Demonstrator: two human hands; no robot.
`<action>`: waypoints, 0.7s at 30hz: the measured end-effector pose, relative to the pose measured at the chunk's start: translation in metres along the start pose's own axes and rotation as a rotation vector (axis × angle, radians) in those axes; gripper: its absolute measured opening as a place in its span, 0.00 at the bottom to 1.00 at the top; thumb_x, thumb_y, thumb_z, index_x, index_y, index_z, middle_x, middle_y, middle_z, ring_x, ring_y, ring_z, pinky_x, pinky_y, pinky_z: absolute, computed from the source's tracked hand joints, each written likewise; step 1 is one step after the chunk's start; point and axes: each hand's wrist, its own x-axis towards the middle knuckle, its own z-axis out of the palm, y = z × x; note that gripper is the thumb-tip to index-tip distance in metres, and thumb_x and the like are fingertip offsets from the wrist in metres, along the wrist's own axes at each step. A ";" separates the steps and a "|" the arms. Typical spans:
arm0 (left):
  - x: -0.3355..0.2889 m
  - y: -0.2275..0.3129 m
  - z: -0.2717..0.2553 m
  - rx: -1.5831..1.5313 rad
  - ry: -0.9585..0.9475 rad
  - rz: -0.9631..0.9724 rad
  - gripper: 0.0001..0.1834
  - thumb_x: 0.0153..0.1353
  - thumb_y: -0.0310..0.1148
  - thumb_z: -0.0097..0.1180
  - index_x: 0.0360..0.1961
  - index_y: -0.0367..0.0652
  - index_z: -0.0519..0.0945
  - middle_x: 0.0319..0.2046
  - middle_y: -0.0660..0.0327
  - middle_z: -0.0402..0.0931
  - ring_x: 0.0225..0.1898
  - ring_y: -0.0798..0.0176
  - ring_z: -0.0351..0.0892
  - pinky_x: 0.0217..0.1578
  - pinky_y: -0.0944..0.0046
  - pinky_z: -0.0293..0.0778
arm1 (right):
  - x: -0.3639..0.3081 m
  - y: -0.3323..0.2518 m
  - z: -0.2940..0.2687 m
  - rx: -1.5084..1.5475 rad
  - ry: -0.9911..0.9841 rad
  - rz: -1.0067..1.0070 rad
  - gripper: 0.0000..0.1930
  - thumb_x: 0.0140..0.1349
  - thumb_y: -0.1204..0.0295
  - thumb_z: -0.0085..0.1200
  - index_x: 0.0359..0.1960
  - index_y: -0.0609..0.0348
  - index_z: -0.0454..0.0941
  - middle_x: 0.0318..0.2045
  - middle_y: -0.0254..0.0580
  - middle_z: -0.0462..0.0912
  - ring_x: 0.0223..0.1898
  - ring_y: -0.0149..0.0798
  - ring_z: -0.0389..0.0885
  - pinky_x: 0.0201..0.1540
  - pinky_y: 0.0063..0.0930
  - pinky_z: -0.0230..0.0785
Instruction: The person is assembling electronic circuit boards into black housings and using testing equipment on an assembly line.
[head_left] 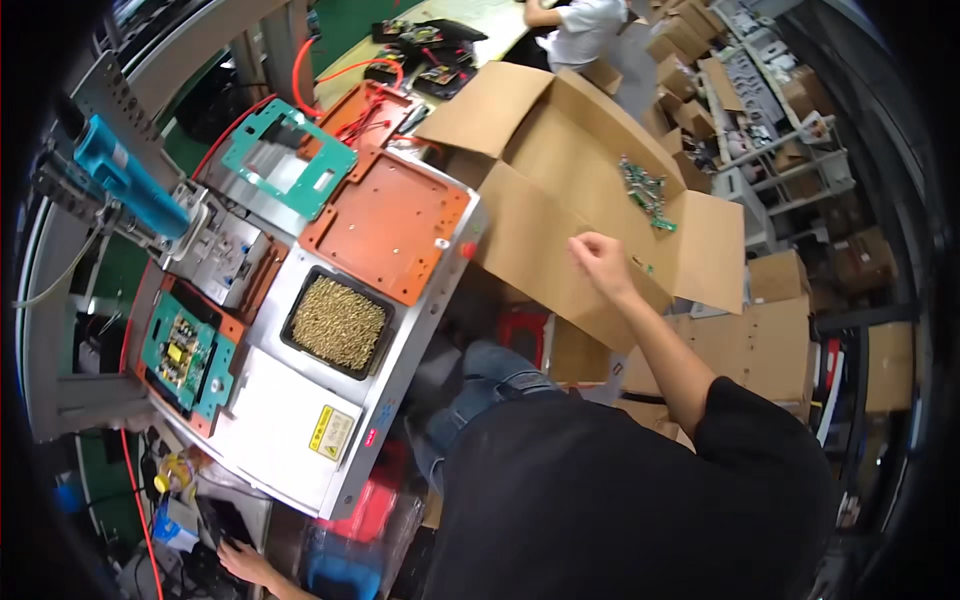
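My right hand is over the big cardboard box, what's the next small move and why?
Probably reach the right hand further into the open cardboard box toward the green circuit boards. The hand sits at the box's near edge, seemingly empty, and the boards lie deeper against the far wall, apart from it. The left hand is low by the bench, touching none of this.
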 end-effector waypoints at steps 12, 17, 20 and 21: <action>-0.021 0.464 -0.381 -0.849 0.252 0.420 0.16 0.62 0.21 0.60 0.52 0.33 0.82 0.51 0.45 0.80 0.50 0.41 0.80 0.54 0.50 0.73 | 0.128 0.178 -0.071 -0.059 0.367 0.124 0.10 0.68 0.68 0.58 0.36 0.64 0.84 0.25 0.38 0.85 0.26 0.31 0.82 0.30 0.26 0.74; 0.027 0.602 -0.343 -0.576 -0.031 0.816 0.33 0.49 0.20 0.64 0.61 0.39 0.77 0.59 0.51 0.75 0.49 0.41 0.75 0.50 0.48 0.73 | 0.184 0.303 -0.170 -0.504 0.483 0.187 0.09 0.62 0.73 0.54 0.41 0.53 0.86 0.38 0.48 0.87 0.42 0.53 0.85 0.45 0.46 0.77; 0.050 0.600 -0.325 -0.570 -0.050 0.848 0.34 0.54 0.27 0.67 0.64 0.37 0.75 0.66 0.49 0.71 0.61 0.38 0.72 0.61 0.47 0.67 | 0.218 0.353 -0.188 -0.704 0.374 0.052 0.12 0.62 0.77 0.51 0.44 0.57 0.84 0.42 0.53 0.84 0.48 0.56 0.82 0.51 0.49 0.74; 0.059 0.599 -0.326 -0.562 -0.177 0.793 0.34 0.56 0.31 0.68 0.65 0.36 0.74 0.69 0.50 0.67 0.66 0.39 0.69 0.65 0.47 0.63 | 0.230 0.368 -0.196 -0.679 0.342 -0.032 0.13 0.60 0.76 0.53 0.46 0.62 0.82 0.44 0.56 0.84 0.51 0.57 0.81 0.56 0.48 0.71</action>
